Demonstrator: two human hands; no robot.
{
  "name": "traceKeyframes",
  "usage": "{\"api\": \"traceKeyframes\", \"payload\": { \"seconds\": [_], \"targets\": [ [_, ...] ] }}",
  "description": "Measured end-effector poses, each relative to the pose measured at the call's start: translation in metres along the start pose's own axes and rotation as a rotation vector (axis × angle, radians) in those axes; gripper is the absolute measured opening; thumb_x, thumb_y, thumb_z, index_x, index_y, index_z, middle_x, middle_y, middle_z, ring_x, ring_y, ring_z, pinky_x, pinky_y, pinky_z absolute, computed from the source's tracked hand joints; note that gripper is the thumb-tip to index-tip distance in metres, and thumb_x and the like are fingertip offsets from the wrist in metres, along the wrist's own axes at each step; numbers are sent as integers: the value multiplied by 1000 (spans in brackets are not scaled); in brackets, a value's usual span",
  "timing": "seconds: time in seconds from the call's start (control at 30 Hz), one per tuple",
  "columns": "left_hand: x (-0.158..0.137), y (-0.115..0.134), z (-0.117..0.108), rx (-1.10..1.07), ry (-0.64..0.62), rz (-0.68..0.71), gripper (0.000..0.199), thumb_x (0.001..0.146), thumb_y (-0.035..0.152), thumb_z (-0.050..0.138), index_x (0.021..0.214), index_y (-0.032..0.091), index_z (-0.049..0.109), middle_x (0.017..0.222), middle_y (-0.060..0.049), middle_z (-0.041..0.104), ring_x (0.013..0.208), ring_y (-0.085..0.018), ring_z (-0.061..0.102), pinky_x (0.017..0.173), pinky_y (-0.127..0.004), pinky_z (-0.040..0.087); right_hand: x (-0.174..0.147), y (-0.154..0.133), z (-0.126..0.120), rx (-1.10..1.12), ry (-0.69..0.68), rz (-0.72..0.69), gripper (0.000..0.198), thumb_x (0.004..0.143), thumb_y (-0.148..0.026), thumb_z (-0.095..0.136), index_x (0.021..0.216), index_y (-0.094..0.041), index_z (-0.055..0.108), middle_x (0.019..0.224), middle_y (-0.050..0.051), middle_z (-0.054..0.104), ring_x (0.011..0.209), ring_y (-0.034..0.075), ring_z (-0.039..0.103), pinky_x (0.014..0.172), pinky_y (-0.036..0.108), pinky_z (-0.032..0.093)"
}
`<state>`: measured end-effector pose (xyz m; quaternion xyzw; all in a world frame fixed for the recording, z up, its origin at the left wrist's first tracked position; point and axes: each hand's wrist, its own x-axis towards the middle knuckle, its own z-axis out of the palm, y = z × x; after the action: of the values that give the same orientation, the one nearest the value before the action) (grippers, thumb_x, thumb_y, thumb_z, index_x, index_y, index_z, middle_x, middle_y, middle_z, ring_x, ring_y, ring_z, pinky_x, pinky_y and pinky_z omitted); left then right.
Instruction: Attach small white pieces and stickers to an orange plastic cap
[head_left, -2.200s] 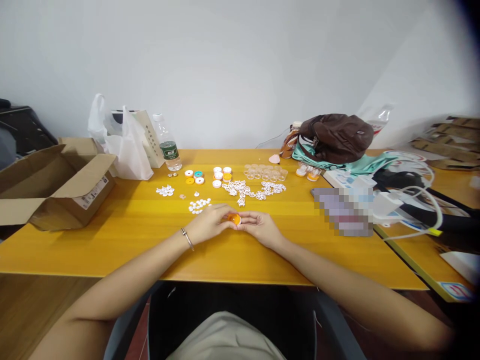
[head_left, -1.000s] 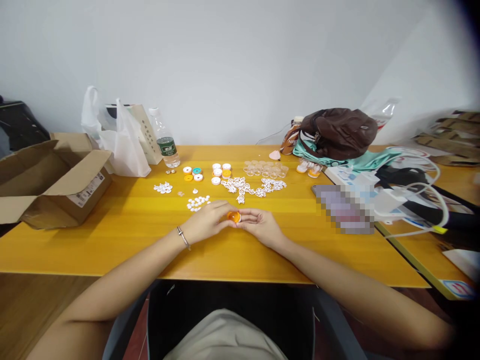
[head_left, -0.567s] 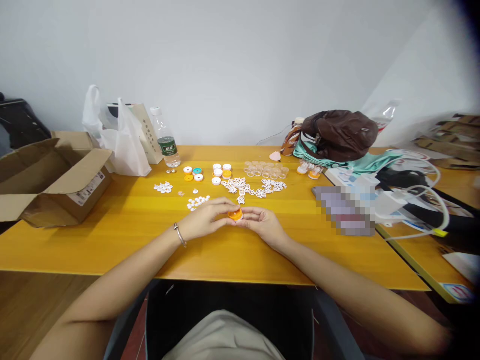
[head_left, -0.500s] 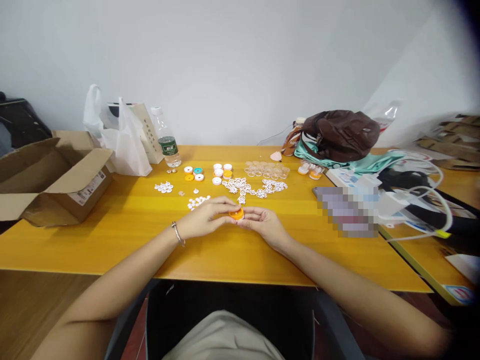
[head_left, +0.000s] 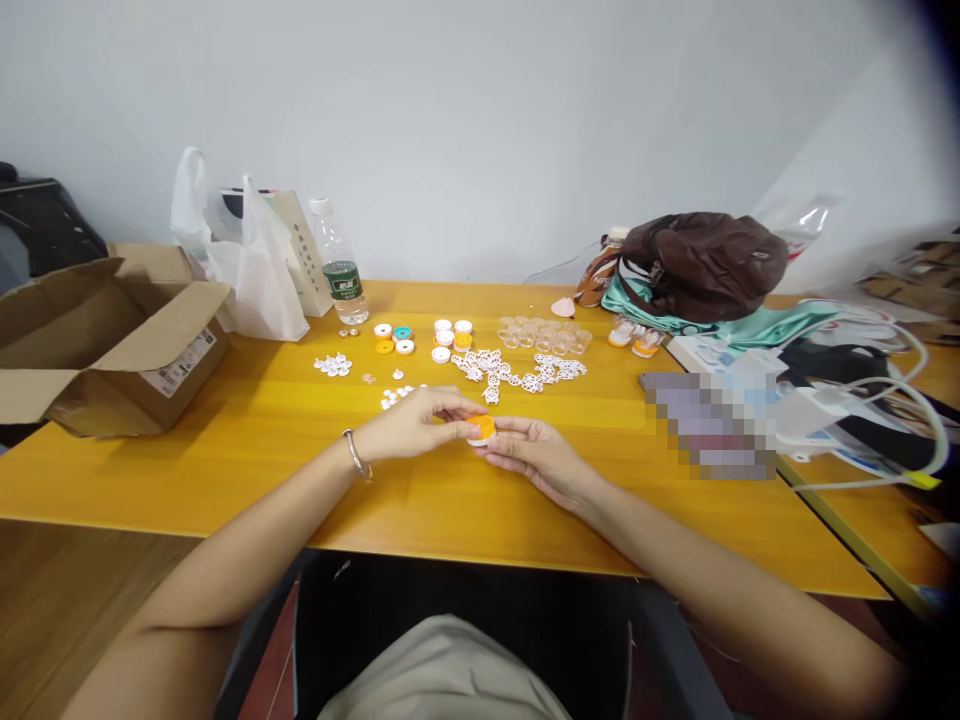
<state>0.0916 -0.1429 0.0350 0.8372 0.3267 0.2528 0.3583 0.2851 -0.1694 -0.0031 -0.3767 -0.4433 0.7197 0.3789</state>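
Between my two hands, just above the table, is a small round orange and white plastic piece point(head_left: 481, 431), orange on top and white below. My left hand point(head_left: 424, 420) grips its left side with thumb and fingers. On its right side, my right hand point(head_left: 536, 452) pinches it near the white rim. Behind my left hand lie small white pieces point(head_left: 401, 396), partly hidden by it. Beyond my right hand spread white lattice-like pieces point(head_left: 491, 375). Round white, orange and teal discs point(head_left: 394, 340) sit farther back, beside stacked white and yellow discs point(head_left: 452, 340).
Clear plastic cups point(head_left: 546, 336) stand behind the lattice pieces. An open cardboard box point(head_left: 161, 370), a white plastic bag point(head_left: 259, 290) and a water bottle point(head_left: 343, 270) are at left. At right are a brown bag point(head_left: 709, 265), a blurred-out flat device point(head_left: 709, 425) and white cables point(head_left: 934, 425).
The camera view has shifted slightly. The orange and white piece is now tilted, showing more of its white side; both hands still hold it.
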Motion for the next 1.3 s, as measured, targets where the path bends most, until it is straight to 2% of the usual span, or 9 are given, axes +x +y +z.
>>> {"api": "traceKeyframes", "payload": {
  "seconds": [0.27, 0.57, 0.73, 0.93, 1.13, 1.3],
  "targets": [
    [1, -1, 1, 13, -25, -5, 24, 78, 30, 56, 95, 14, 62, 82, -4, 62, 70, -10, 57, 70, -24, 47, 4, 5, -2, -45, 1, 39, 26, 61, -25, 73, 85, -18, 67, 88, 3, 69, 84, 14, 65, 87, 27, 48],
    [1, 2, -6, 58, -99, 53, 25, 79, 27, 54, 101, 16, 61, 84, -4, 61, 78, -12, 55, 75, -26, 45, 2, 2, -2, -64, -16, 53, 26, 59, -27, 73, 82, -18, 68, 83, 4, 70, 78, 14, 66, 78, 25, 51],
    [-2, 5, -7, 93, -137, 73, 27, 79, 30, 55, 102, 18, 60, 84, -4, 58, 77, -12, 55, 74, -25, 44, 1, 3, 0, -77, 26, 35, 28, 55, -25, 75, 81, -17, 67, 75, 3, 70, 70, 13, 66, 73, 25, 52],
    [-5, 8, -4, 206, -136, 95, 29, 79, 31, 55, 104, 17, 60, 84, -4, 57, 76, -12, 55, 72, -24, 43, 1, 5, 0, -100, 79, 25, 30, 53, -24, 75, 80, -15, 67, 70, 2, 70, 66, 13, 66, 74, 28, 52],
    [-8, 5, -2, 290, -102, 155, 31, 82, 31, 50, 109, 17, 56, 88, -6, 56, 78, -13, 54, 74, -26, 42, -1, 5, 1, -164, 123, -54, 34, 52, -23, 76, 84, -16, 66, 76, 3, 71, 70, 15, 66, 78, 32, 50],
    [-9, 1, 2, 346, -126, 172, 34, 83, 30, 48, 116, 21, 52, 92, -6, 54, 82, -14, 53, 78, -28, 42, 2, 6, 1, -186, 63, -87, 36, 56, -24, 74, 90, -18, 65, 85, 3, 70, 80, 16, 65, 85, 32, 47]
  ]
}}
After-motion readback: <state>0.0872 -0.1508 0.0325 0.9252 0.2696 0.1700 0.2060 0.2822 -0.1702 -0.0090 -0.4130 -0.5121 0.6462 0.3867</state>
